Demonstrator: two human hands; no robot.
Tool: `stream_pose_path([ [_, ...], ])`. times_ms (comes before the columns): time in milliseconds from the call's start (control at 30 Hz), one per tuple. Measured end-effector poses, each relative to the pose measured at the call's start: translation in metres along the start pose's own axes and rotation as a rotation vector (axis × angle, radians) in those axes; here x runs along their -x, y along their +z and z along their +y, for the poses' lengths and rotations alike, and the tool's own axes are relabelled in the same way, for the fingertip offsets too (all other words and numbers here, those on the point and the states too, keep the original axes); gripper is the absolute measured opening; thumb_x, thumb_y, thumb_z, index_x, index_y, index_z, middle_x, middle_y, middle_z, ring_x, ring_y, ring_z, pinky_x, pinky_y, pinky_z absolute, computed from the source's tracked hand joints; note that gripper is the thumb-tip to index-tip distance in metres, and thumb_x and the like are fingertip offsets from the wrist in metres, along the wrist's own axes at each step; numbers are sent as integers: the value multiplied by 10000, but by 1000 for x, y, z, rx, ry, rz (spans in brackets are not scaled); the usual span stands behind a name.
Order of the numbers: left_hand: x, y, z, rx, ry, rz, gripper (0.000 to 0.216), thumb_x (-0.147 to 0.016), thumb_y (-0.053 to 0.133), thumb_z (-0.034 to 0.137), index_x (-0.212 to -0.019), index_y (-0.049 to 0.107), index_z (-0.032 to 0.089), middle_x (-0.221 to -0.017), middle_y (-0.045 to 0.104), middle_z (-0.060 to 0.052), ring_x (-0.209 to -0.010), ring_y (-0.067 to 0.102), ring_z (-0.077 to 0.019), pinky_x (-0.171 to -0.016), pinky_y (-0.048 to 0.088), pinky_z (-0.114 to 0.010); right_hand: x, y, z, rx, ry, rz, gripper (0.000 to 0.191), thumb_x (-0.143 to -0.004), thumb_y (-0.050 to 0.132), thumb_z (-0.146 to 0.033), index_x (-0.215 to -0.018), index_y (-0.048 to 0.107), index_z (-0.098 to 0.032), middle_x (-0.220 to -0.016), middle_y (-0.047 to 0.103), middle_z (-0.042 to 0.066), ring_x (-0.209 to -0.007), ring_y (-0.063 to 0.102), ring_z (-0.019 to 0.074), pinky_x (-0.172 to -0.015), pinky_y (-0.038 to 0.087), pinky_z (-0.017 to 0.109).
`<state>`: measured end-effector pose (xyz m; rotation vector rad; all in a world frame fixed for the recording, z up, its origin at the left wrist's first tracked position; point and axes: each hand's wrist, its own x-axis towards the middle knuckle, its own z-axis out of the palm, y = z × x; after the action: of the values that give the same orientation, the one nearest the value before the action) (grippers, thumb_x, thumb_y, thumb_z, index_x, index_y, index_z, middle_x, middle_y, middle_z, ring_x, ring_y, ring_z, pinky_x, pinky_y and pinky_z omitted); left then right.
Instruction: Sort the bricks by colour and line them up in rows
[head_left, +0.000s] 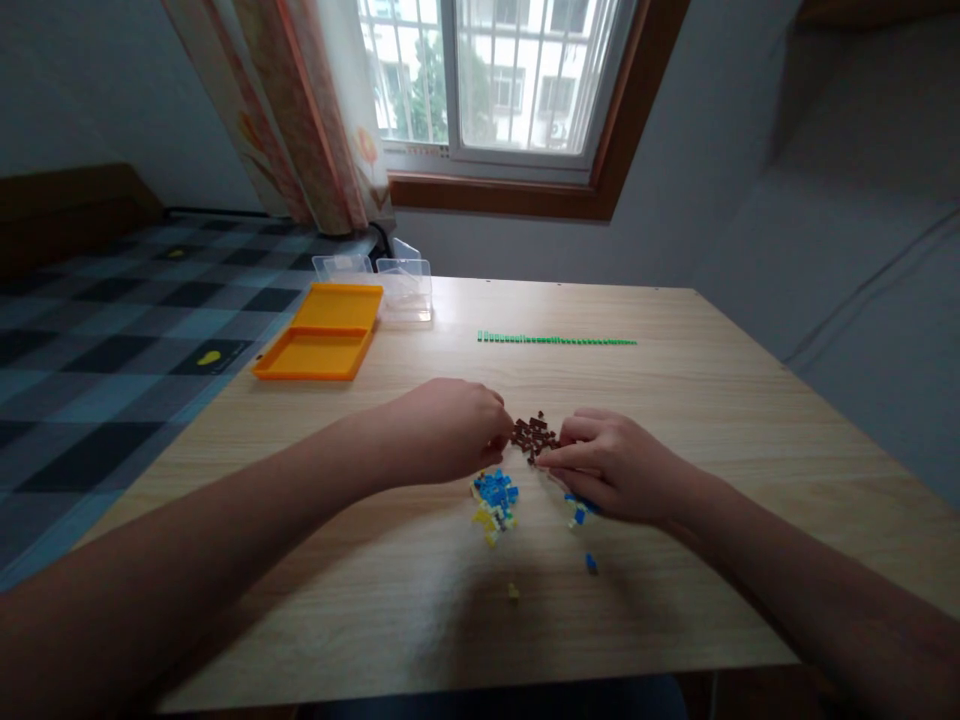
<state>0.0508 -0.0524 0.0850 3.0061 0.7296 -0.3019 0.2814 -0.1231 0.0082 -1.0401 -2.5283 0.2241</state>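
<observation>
A small heap of brown building bricks [533,435] lies on the table between my two hands. My left hand [465,428] is at the heap's left edge with its fingers curled inward; whatever they may hold is hidden. From the right, my right hand [619,462] reaches in with its fingers partly stretched, and the fingertips touch or nearly touch the brown bricks. Closer to me lies a cluster of blue bricks [496,488], with yellow bricks [486,520] beside it. A few more blue bricks [579,512] sit below my right hand, partly covered by it.
Farther back, small green bricks [555,340] form a long row on the wooden table [420,620]. An open orange case [319,335] and clear plastic boxes [405,290] stand at the back left. Single blue [591,563] and yellow [513,592] bricks lie nearer me.
</observation>
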Motion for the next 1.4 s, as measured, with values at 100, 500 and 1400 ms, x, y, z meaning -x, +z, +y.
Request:
stream_pose_path([
  [100,2,4,-1,5,-8,-35,175,-834,647,310,-751,750,195,-698,698,-40,-571,565,-142,-544,377,-259,-2,4,-12,-26,-82,11,231,-954,535,-257,-1046,745,-230,-826,612,49,-743,495,170,-667,335,313],
  [500,6,4,13,-64,-87,-215,428,-806,615,515,-790,787,124,-656,706,-142,-494,567,-190,-498,393,-296,-5,13,-35,12,-242,-80,207,-952,568,-285,-1112,697,-263,-836,569,28,-725,443,160,-677,311,319],
  [1400,27,1,50,-60,45,-259,378,-748,721,544,-726,765,170,-602,676,-82,-587,657,-225,-571,492,-298,-5,20,-36,74,-260,-32,191,-954,578,-323,-1104,677,-257,-886,594,36,-745,459,171,-649,308,320],
])
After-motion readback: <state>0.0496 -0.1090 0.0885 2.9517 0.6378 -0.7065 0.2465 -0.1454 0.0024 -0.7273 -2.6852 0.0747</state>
